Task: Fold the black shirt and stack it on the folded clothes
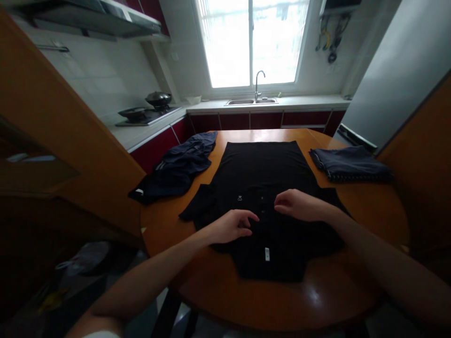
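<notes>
A black polo shirt (262, 169) lies spread flat on a round wooden table (366, 220), its collar towards me and a white label at the neck. My left hand (234, 225) rests on the shirt left of the button placket, fingers curled with the index reaching right. My right hand (298, 204) lies on the shirt right of the placket, fingers bent and pinched at the fabric near the buttons. Whether either hand actually grips cloth is hard to make out.
A crumpled dark garment (179, 169) hangs over the table's left edge. A folded dark garment (350, 164) sits at the right rear. Behind are a counter with a sink and tap (259, 91), a hob with pans (148, 110), and a grey fridge (394, 80).
</notes>
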`<state>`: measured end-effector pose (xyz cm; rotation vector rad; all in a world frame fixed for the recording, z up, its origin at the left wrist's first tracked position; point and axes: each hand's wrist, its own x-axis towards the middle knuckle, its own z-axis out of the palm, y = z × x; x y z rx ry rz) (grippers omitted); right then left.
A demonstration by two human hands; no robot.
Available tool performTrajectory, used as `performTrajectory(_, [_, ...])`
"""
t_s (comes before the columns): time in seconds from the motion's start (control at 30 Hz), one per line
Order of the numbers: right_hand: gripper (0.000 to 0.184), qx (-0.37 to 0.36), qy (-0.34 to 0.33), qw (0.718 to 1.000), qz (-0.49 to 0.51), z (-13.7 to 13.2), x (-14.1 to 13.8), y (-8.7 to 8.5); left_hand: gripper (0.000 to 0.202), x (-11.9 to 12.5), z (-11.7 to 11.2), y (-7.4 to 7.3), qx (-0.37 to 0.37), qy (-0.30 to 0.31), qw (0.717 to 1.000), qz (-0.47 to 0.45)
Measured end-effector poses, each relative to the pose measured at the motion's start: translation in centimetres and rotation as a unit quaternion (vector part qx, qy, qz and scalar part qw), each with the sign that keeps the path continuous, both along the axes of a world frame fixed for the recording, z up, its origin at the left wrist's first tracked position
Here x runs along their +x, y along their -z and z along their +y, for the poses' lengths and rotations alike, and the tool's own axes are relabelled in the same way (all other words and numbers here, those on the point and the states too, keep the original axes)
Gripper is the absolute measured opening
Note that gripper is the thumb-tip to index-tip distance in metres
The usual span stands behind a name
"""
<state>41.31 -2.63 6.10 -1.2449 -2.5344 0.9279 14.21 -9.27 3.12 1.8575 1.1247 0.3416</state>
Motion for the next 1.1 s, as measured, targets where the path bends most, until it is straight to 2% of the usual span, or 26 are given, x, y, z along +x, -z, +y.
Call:
performTrajectory(0.13, [0.009,-0.002,-0.040,0.998,-0.042,-2.0,-2.2,1.7,0.038,0.1,-0.7,0.5,0.061,-0.013,0.996,0.056])
performTrajectory(0.23, [0.009,-0.007,-0.042,0.999,-0.032,-2.6,-2.2,3.1,0.043,0.2,-0.8,0.6,0.117,-0.008,0.991,0.068])
performTrajectory(0.33, [0.013,0.001,-0.028,0.999,-0.024,-2.6,-1.9,4.0,0.036,-1.0,0.1,0.2,0.193,-0.023,0.977,0.087])
performTrajectory(0.43, [0.020,0.009,0.003,1.000,-0.016,-2.4,-2.0,4.4,0.035,-4.7,1.7,-0.8,0.253,-0.097,0.948,0.165])
performTrajectory(0.5, [0.023,0.010,0.024,1.000,0.006,-2.2,-2.2,4.6,0.042,-8.1,2.6,-1.5,0.257,-0.179,0.913,0.261])
performTrajectory(0.6, [0.027,0.006,0.043,0.998,0.034,-1.9,-2.3,4.9,0.050,-12.7,3.1,-2.2,0.181,-0.296,0.844,0.409])
performTrajectory(0.67, [0.028,0.001,0.047,0.998,0.043,-1.7,-2.3,5.2,0.052,-14.2,3.0,-2.3,0.118,-0.325,0.820,0.456])
performTrajectory(0.77, [0.029,-0.001,0.049,0.998,0.050,-1.4,-2.2,5.5,0.050,-14.5,2.6,-2.2,0.073,-0.305,0.832,0.457])
performTrajectory(0.97, [0.029,0.004,0.055,0.997,0.055,-0.7,-1.9,5.8,0.042,-14.3,2.6,-1.8,0.046,-0.283,0.878,0.384])
performTrajectory(1.03, [0.029,0.003,0.056,0.997,0.056,-0.7,-1.8,5.6,0.048,-14.6,2.8,-1.9,0.057,-0.271,0.898,0.343])
performTrajectory(1.1, [0.030,0.004,0.059,0.997,0.056,-0.7,-1.8,5.4,0.064,-14.6,3.1,-2.4,0.091,-0.255,0.925,0.266])
